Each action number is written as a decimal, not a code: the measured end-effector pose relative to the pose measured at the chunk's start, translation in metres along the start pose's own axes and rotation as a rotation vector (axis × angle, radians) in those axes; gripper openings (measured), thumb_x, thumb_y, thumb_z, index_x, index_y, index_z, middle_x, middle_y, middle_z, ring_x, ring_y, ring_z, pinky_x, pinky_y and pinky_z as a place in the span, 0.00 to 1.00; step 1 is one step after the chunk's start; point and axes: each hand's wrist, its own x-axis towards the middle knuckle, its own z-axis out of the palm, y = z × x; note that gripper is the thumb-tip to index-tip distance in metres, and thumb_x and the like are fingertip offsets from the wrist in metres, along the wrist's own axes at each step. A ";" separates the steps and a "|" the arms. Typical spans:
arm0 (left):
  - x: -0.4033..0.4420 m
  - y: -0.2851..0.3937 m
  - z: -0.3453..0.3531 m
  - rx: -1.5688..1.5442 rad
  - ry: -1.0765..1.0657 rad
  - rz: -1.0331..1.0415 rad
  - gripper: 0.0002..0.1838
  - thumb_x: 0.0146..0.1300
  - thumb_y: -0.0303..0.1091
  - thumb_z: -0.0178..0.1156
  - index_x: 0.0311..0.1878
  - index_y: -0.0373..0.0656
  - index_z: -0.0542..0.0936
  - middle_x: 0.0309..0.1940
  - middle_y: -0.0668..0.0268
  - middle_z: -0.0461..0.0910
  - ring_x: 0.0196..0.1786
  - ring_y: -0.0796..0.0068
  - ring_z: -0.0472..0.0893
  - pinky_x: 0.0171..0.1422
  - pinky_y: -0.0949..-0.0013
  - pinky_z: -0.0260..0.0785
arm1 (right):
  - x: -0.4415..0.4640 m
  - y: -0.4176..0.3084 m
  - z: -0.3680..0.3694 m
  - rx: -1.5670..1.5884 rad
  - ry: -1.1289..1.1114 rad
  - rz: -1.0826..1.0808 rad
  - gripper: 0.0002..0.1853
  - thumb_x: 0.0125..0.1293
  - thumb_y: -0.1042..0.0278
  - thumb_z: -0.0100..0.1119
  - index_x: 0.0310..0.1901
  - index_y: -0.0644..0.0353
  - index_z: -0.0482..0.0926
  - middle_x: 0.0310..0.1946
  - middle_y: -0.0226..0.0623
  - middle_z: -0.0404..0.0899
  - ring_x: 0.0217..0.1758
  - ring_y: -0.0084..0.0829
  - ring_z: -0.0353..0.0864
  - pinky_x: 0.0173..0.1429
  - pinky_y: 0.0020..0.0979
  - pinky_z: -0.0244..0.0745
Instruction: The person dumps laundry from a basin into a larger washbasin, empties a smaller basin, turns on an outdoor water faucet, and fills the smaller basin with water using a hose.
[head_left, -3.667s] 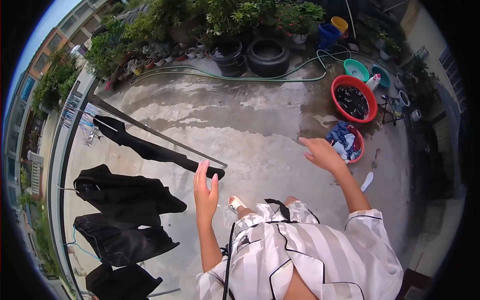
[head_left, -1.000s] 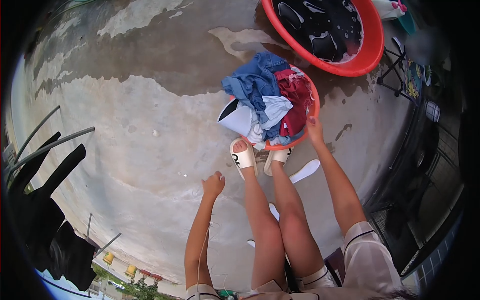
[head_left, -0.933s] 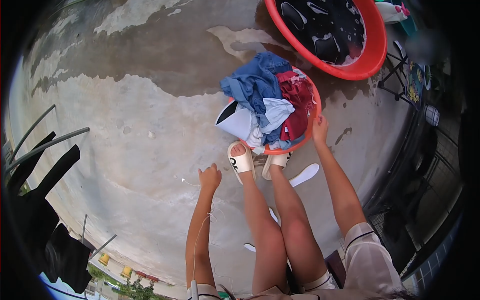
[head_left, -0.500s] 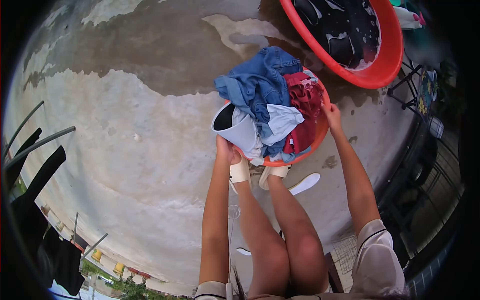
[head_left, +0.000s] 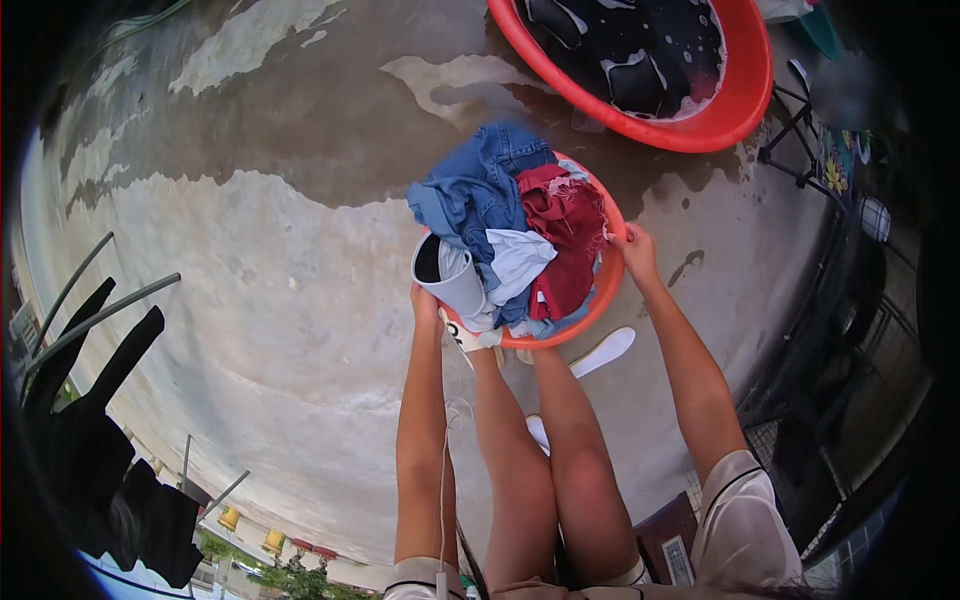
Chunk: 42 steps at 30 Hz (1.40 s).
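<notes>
An orange basin point(head_left: 606, 282) heaped with clothes is held in front of my legs. My right hand point(head_left: 637, 252) grips its right rim. On the near left side, my left hand point(head_left: 424, 302) is closed around the basin's edge, just below a pale grey, tube-like item point(head_left: 458, 287) with a dark inside; its fingers are partly hidden. Blue jeans point(head_left: 487, 180) drape over the far left side of the pile. Beside them lie a dark red garment point(head_left: 565, 240) with frayed threads and a light blue cloth point(head_left: 520, 262).
A large red tub point(head_left: 735, 105) with dark soapy water and black items stands at the far right on wet concrete point(head_left: 300, 110). White insoles or slippers point(head_left: 605, 352) lie near my feet. Black clothes point(head_left: 120, 500) hang at left; a black metal frame point(head_left: 795, 125) stands right.
The basin, with both hands on it, has shifted slightly left in view. My legs have moved, and the red tub appears farther left and higher.
</notes>
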 end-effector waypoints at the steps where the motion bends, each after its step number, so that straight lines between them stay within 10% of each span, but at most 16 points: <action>1: -0.004 0.004 0.001 0.010 0.028 -0.015 0.22 0.56 0.51 0.51 0.52 0.52 0.69 0.46 0.72 0.73 0.46 0.76 0.73 0.44 0.66 0.64 | -0.004 -0.002 -0.004 0.020 -0.007 0.008 0.10 0.49 0.73 0.61 0.34 0.65 0.76 0.25 0.31 0.78 0.26 0.17 0.73 0.32 0.22 0.68; 14: -0.005 0.069 0.005 0.252 0.000 0.052 0.18 0.58 0.45 0.49 0.47 0.45 0.73 0.37 0.67 0.77 0.36 0.77 0.78 0.35 0.73 0.69 | -0.009 -0.036 -0.019 0.110 -0.051 0.060 0.08 0.48 0.74 0.62 0.32 0.65 0.76 0.23 0.32 0.78 0.24 0.18 0.74 0.30 0.22 0.69; 23: -0.138 0.243 0.103 0.522 -0.221 0.325 0.14 0.57 0.35 0.47 0.41 0.36 0.75 0.31 0.60 0.79 0.33 0.72 0.77 0.38 0.72 0.68 | -0.116 -0.239 -0.214 0.221 0.101 0.234 0.07 0.51 0.74 0.60 0.32 0.65 0.76 0.24 0.31 0.77 0.25 0.18 0.74 0.30 0.19 0.69; 31: -0.047 0.275 0.246 0.951 -0.154 0.486 0.18 0.57 0.40 0.45 0.40 0.36 0.76 0.35 0.44 0.75 0.43 0.47 0.74 0.45 0.56 0.65 | 0.005 -0.236 -0.256 0.262 0.149 0.320 0.06 0.53 0.71 0.59 0.31 0.63 0.74 0.23 0.30 0.76 0.22 0.19 0.73 0.24 0.20 0.69; 42: 0.016 0.266 0.323 1.084 -0.018 0.283 0.18 0.57 0.42 0.48 0.33 0.34 0.77 0.33 0.42 0.75 0.42 0.44 0.74 0.44 0.54 0.65 | 0.152 -0.219 -0.282 0.426 0.021 0.539 0.04 0.57 0.69 0.49 0.29 0.58 0.72 0.23 0.30 0.75 0.20 0.21 0.73 0.21 0.23 0.70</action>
